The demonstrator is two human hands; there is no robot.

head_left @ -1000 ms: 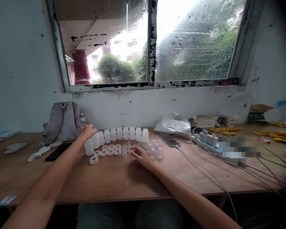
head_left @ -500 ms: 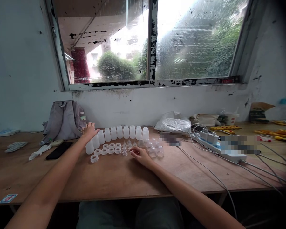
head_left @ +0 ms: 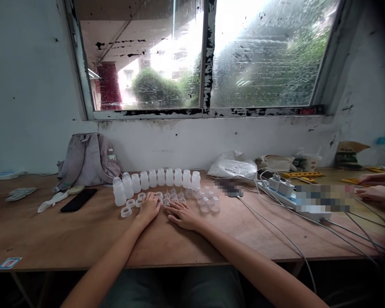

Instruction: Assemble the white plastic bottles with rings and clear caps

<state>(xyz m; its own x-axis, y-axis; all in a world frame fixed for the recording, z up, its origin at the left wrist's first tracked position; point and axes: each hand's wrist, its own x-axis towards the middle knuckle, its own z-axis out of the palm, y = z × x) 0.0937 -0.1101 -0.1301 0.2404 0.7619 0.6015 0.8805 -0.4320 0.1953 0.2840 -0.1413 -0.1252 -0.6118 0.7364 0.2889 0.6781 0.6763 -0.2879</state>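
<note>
White rings (head_left: 126,215) lie in front of an arc of upright frosted bottles (head_left: 161,179) on the table (head_left: 167,246). I record that the two leftmost bottles stand taller and look topped. Clear teats (head_left: 174,197) sit just right of the rings, with clear cups (head_left: 205,205) further right.

The left hand (head_left: 150,207) is palm down over the rings, fingers slightly apart; I cannot tell whether they pinch one. The right hand (head_left: 184,214) reaches over the front teats, fingers extended; whether it grips one I likewise cannot tell.

I judge the step in hand to be handling small parts, one hand per group. In my assessment, the next move calls for a fingertip hold on a single piece without disturbing its close neighbours.

Farther out are a black phone (head_left: 78,200) at left and a power strip (head_left: 310,212) at right.
</note>
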